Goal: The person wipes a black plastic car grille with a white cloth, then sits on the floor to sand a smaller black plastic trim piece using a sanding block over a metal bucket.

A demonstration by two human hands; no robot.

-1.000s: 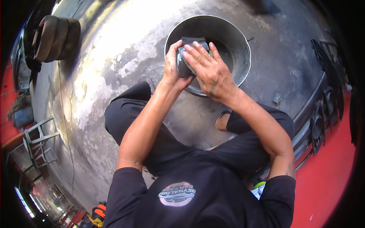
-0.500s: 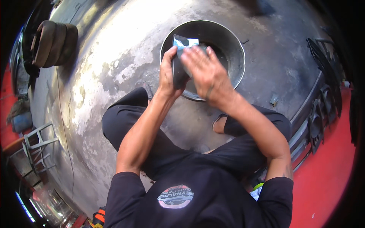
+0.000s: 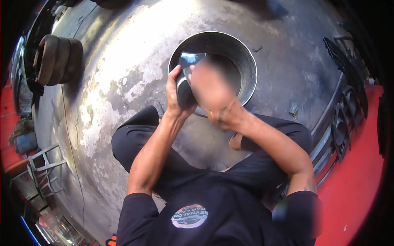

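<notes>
Left hand (image 3: pixel 172 91) grasping dark glossy curved piece (image 3: pixel 184 92) — piece upright-ish along the inner side of that hand, far end with bluish shine poking out past it. Right hand (image 3: pixel 214 88) just right of piece, over its right side; fingers blurred, can't tell if gripping or only touching. Round metal tub (image 3: pixel 253 82) under and beyond both hands; brown ring stack (image 3: pixel 57 60) well left of left hand.
</notes>
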